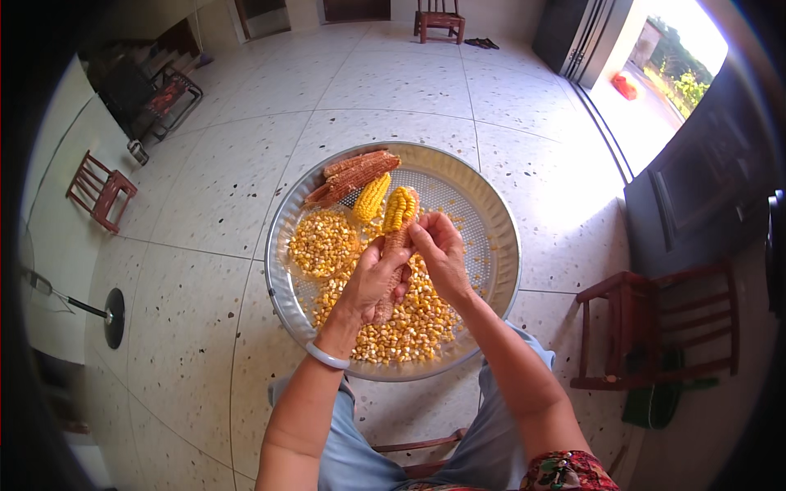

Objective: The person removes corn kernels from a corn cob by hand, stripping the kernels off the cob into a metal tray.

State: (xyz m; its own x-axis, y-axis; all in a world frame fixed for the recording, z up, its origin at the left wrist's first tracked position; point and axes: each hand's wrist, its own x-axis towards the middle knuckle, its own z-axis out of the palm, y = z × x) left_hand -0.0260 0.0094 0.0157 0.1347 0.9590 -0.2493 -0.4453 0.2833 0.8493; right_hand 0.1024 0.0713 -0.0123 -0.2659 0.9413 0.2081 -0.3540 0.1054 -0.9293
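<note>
My left hand (377,279) is wrapped around the lower, bare part of a corn cob (400,212), which points away from me. Yellow kernels still cover a patch near its far tip. My right hand (441,248) is at the cob's right side, thumb and fingertips against it just below the kernels; whether it grips the cob is unclear. Beneath both hands is a round metal sieve tray (491,184) with loose kernels (408,334) spread over its near half. A clear round container (322,243) of kernels sits at its left. Beyond lie a kernel-covered ear (371,197) and several stripped reddish cobs (356,177).
A red wooden chair (632,331) stands at right beside a green container (654,405). Another small chair (101,190) and a round black stand base (115,318) are at left. Far off are a third chair (439,21), sandals (482,43) and an open doorway (654,92).
</note>
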